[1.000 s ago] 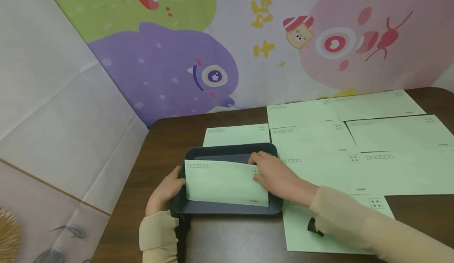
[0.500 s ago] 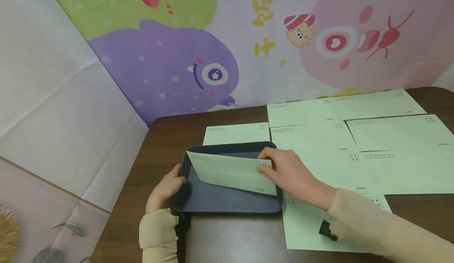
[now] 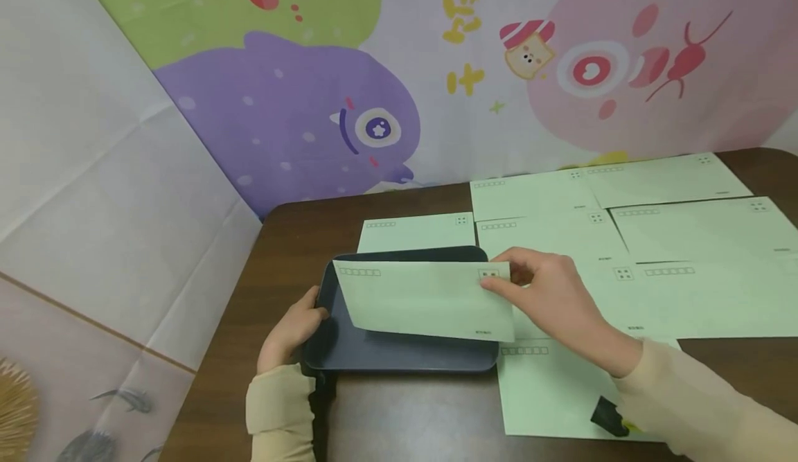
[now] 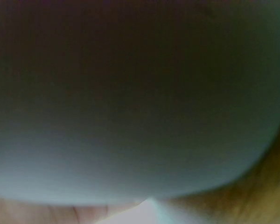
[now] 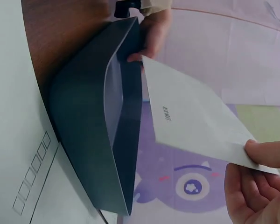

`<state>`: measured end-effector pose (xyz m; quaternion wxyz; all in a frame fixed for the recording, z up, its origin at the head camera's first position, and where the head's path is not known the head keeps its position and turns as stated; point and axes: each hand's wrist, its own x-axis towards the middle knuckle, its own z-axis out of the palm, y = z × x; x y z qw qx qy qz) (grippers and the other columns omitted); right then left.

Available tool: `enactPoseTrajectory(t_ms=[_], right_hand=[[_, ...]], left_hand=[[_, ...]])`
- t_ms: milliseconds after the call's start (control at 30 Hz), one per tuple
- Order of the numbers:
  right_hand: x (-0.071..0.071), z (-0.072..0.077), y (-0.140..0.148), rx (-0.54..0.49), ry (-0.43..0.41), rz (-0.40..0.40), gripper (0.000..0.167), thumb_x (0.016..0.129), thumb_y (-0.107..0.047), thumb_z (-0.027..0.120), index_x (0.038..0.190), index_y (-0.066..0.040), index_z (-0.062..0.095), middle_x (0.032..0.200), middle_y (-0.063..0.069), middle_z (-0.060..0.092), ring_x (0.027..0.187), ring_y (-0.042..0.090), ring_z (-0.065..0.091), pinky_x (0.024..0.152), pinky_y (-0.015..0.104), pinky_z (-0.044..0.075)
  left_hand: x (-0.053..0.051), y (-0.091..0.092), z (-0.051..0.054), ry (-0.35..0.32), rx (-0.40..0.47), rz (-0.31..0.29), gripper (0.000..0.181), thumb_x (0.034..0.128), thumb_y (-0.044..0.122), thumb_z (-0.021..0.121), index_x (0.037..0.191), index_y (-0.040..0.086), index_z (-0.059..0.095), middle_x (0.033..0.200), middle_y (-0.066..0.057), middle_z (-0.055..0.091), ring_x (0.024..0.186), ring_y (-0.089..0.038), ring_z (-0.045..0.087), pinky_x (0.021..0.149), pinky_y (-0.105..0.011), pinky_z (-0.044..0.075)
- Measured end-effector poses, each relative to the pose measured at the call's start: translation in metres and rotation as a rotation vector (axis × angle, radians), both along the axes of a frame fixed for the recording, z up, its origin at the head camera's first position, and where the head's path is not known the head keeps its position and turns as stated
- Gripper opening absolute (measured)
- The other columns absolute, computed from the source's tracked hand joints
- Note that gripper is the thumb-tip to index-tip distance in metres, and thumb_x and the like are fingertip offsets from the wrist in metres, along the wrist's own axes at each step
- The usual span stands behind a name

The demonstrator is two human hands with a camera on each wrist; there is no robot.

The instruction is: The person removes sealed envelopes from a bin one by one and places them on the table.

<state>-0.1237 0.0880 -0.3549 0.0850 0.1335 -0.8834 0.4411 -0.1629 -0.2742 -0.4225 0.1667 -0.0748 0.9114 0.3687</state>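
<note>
A dark blue rectangular tray stands near the front of the table. My left hand grips its left side, thumb over the rim. With thumb and fingers, my right hand pinches the upper right corner of a pale envelope, which bears a row of small boxes and a stamp square. The envelope is tilted above the tray, its right end past the tray's right side. In the right wrist view the pinched envelope hangs clear of the tray wall. A blurred dark surface fills most of the left wrist view.
Several matching envelopes lie side by side, partly overlapping, on the brown table to the right. One envelope lies behind the tray and another envelope at front right, under my right forearm. A cartoon-printed cloth hangs behind the table.
My right hand has lifted the envelope up from the tray and carried it to the right. The left hand has kept its grip on the tray.
</note>
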Motion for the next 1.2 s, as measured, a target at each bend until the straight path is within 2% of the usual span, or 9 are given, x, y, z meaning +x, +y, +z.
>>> enactPoseTrajectory(t_ms=[200,367,567,767,933,1000,1100,1167,1200], right_hand=[[0.003,0.003,0.021,-0.023,0.009,-0.077,0.022,0.079,-0.035,0.067,0.073,-0.015,0.060,0.054,-0.005,0.048,0.051,0.004,0.035,0.049,0.021,0.030],[0.007,0.003,0.043,-0.031,-0.030,-0.132,0.026,0.084,-0.035,0.061,0.089,-0.010,0.064,0.066,0.001,0.063,0.054,0.001,0.044,0.053,0.016,0.037],[0.010,-0.003,0.066,-0.006,-0.018,-0.173,0.028,0.092,-0.033,0.049,0.095,-0.007,0.059,0.052,-0.004,0.035,0.045,0.007,0.026,0.043,0.025,0.026],[0.014,-0.010,0.090,-0.015,-0.015,-0.244,0.033,0.096,-0.029,0.041,0.108,-0.002,0.055,0.056,-0.001,0.046,0.044,0.007,0.035,0.037,0.024,0.030],[0.017,-0.015,0.115,0.015,-0.064,-0.370,0.041,0.096,-0.033,0.037,0.113,0.001,0.052,0.062,-0.009,0.054,0.046,0.006,0.047,0.036,0.025,0.040],[0.018,-0.019,0.127,0.033,-0.077,-0.416,0.044,0.096,-0.034,0.036,0.115,0.002,0.051,0.061,-0.016,0.052,0.045,0.006,0.048,0.036,0.026,0.041],[0.016,-0.030,0.148,0.042,-0.092,-0.476,0.047,0.097,-0.034,0.034,0.119,0.005,0.048,0.065,-0.006,0.057,0.041,0.007,0.049,0.034,0.028,0.041],[0.012,-0.044,0.165,0.034,-0.078,-0.514,0.045,0.097,-0.034,0.033,0.119,0.003,0.048,0.066,0.000,0.059,0.037,0.008,0.048,0.032,0.030,0.040],[0.010,-0.053,0.174,0.031,-0.068,-0.532,0.042,0.097,-0.034,0.033,0.119,-0.003,0.050,0.066,-0.001,0.059,0.036,0.008,0.048,0.031,0.032,0.040]], left_hand=[[0.001,-0.001,0.000,0.020,-0.010,-0.024,0.053,0.0815,0.009,0.039,0.134,0.003,0.034,0.133,-0.022,0.043,0.113,-0.032,0.045,0.091,-0.046,0.039],[-0.001,-0.002,-0.001,0.008,-0.005,-0.042,0.057,0.0828,0.010,0.038,0.138,0.003,0.028,0.141,-0.021,0.034,0.124,-0.034,0.037,0.099,-0.049,0.033],[-0.003,-0.001,-0.003,0.005,-0.005,-0.042,0.058,0.0828,0.010,0.038,0.139,0.003,0.026,0.142,-0.022,0.032,0.126,-0.036,0.035,0.100,-0.051,0.031],[-0.004,0.001,-0.004,0.016,-0.010,-0.040,0.054,0.0819,0.008,0.039,0.135,0.002,0.032,0.138,-0.022,0.037,0.120,-0.035,0.039,0.097,-0.050,0.034],[-0.005,0.002,-0.004,0.022,-0.006,-0.049,0.052,0.0812,0.008,0.039,0.133,0.003,0.034,0.135,-0.022,0.041,0.116,-0.034,0.042,0.094,-0.048,0.036],[-0.005,0.002,-0.004,0.015,0.000,-0.051,0.054,0.0814,0.008,0.039,0.135,0.003,0.033,0.137,-0.022,0.039,0.119,-0.034,0.041,0.095,-0.048,0.036],[-0.005,0.002,-0.004,0.009,0.008,-0.051,0.056,0.0818,0.009,0.039,0.137,0.003,0.031,0.139,-0.022,0.037,0.121,-0.034,0.039,0.097,-0.049,0.034],[-0.005,0.002,-0.004,0.011,0.005,-0.052,0.056,0.0820,0.009,0.039,0.137,0.002,0.030,0.140,-0.022,0.036,0.122,-0.035,0.038,0.098,-0.049,0.033],[-0.005,0.002,-0.004,0.013,0.002,-0.054,0.056,0.0820,0.010,0.039,0.137,0.003,0.031,0.139,-0.022,0.037,0.121,-0.035,0.039,0.097,-0.049,0.034]])
